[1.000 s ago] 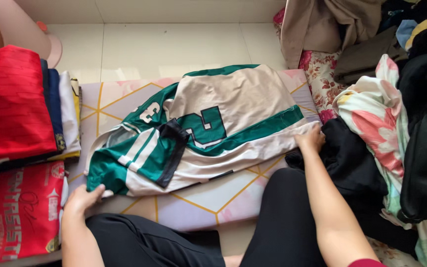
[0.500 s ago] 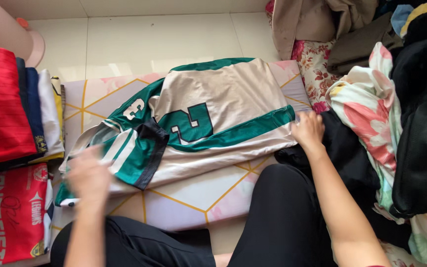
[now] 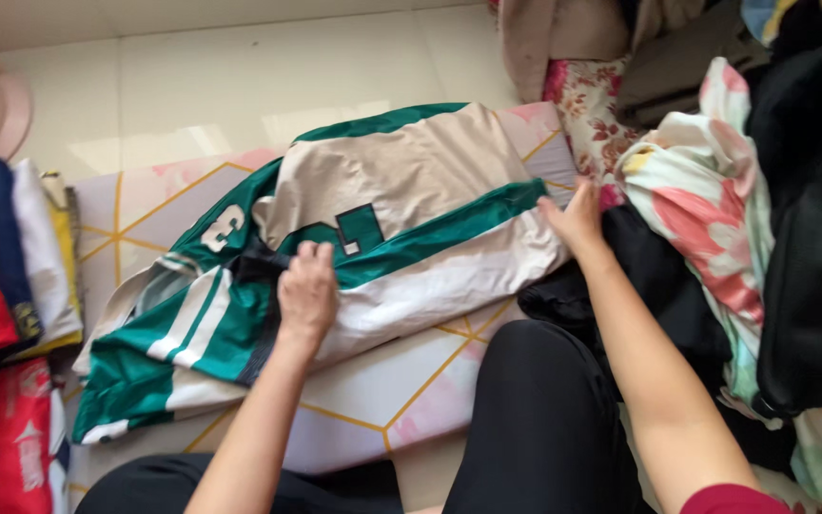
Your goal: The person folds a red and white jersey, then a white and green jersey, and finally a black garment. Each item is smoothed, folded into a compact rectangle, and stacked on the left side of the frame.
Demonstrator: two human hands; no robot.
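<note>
While spread flat across the pink mat, green-and-cream jersey pinned mid-cloth under flat left hand, right hand flat at mat's right edge, fingertips hidden; folded stack crowding left edge, cut off.

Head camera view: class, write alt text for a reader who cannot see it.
A person's left hand presses the middle of a green and beige jersey spread on a pastel mat, while the right hand holds its edge. Folded shirts sit left, piled clothes right.
</note>
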